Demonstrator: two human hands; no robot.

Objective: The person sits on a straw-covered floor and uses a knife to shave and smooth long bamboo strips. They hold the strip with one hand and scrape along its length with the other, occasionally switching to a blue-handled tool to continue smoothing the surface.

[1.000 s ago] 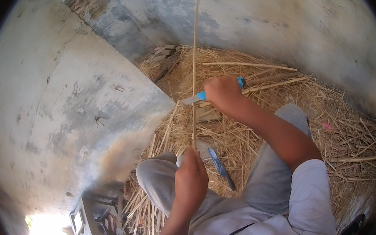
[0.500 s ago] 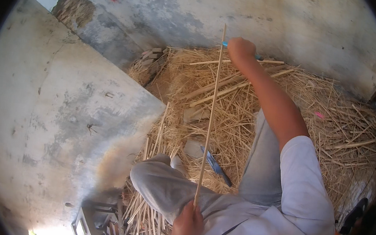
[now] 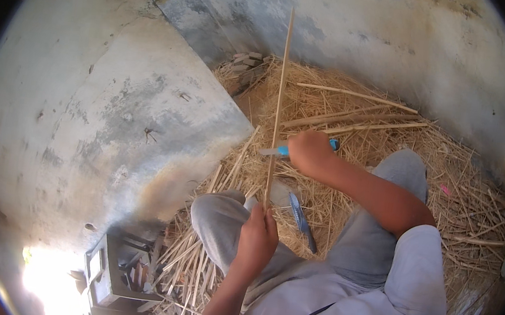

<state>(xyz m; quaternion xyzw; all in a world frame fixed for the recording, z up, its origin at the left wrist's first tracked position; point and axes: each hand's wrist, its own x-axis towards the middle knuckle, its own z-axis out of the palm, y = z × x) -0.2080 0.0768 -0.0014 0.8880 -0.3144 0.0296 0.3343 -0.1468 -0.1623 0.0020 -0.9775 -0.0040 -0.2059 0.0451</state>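
My left hand (image 3: pixel 257 241) is closed round the lower end of a long, thin wooden strip (image 3: pixel 282 81) that stands nearly upright in the view. In my right hand (image 3: pixel 312 153) is a utility knife (image 3: pixel 282 151) with a blue handle. Its blade crosses the strip partway up, seeming to touch it; the exact contact is too small to tell. Between my bent legs a second knife-like tool (image 3: pixel 301 222), blue and dark, lies on the shavings.
Straw-like shavings (image 3: pixel 334 193) cover the floor, with longer wooden strips (image 3: pixel 360 116) lying across them. Cut strips (image 3: pixel 183 278) are heaped beside my left leg. A grey metal frame (image 3: pixel 111 271) stands at lower left. Plastered walls (image 3: pixel 117 114) close in the left and far sides.
My right hand has come down along the strip with the utility knife, from near its top to partway up. My left hand has risen slightly, still holding the lower end. The view has shifted.
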